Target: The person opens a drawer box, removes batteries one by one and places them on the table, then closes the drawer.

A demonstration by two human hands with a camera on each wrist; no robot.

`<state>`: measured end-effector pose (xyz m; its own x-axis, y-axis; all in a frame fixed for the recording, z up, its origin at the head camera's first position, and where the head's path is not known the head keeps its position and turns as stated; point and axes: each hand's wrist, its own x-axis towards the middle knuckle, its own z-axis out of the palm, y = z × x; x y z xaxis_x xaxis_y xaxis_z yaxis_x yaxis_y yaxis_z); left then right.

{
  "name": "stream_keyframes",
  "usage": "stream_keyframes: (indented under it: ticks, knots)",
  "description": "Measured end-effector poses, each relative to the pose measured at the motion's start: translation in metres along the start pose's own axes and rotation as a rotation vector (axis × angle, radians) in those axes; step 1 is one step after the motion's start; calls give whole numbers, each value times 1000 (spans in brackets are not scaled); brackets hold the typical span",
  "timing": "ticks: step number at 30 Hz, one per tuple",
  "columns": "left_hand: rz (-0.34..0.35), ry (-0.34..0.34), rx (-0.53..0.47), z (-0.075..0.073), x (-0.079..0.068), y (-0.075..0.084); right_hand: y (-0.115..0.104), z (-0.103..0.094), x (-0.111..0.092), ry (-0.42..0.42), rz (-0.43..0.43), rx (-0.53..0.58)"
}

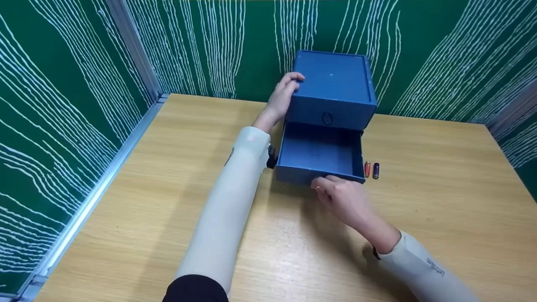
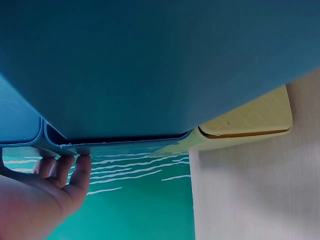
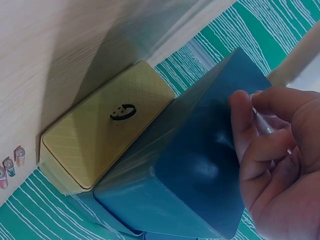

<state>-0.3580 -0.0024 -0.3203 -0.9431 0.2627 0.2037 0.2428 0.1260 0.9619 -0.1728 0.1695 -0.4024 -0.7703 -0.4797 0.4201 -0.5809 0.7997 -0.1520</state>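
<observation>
A small chest of drawers (image 1: 331, 75) stands at the back of the table, with a blue top and a ring pull on its closed upper drawer. Below it, the blue middle drawer (image 1: 316, 155) is pulled far out, and its inside is bare. My right hand (image 1: 344, 199) is at the middle of that drawer's front, fingers curled and pinching at its handle, which the fingers hide. My left hand (image 1: 283, 98) rests against the chest's left side, fingertips at the top edge. In the left wrist view its fingers (image 2: 80, 175) lie along the blue side wall.
A yellow bottom drawer (image 3: 112, 135) with a dark ring pull is closed under the middle one. Right of the chest lie a red battery (image 1: 367, 169) and a dark battery (image 1: 376, 170); the right wrist view shows three. Green panels (image 1: 260, 50) with white lines border the wooden table (image 1: 188, 138).
</observation>
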Motion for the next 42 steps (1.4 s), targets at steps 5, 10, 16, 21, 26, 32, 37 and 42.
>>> stream_keyframes:
  ticks: [5, 10, 16, 21, 26, 32, 37, 42]
  knots:
    - [-2, 1, 17, 0, -7, 9, 2, 0, 3, 1, 7, 6]
    - [-1, -2, 14, -1, -8, 11, 4, 0, 5, -8, 24, 5]
    - [-2, -8, 9, -1, -5, 8, 4, 0, 7, -19, 50, 10]
    - [-22, -14, 11, -2, 5, -6, 6, 0, 9, -25, 67, 23]
    - [-18, -11, 16, -2, 9, -11, 8, 0, 11, -25, 78, 20]
    - [10, -3, 13, -1, 0, -1, 8, 1, 12, 10, 87, -17]
    - [-8, 3, 9, -1, 12, -17, 11, 4, 15, 27, 111, 2]
    - [-15, 6, 7, -1, 12, -16, 13, 4, 18, 45, 139, 21]
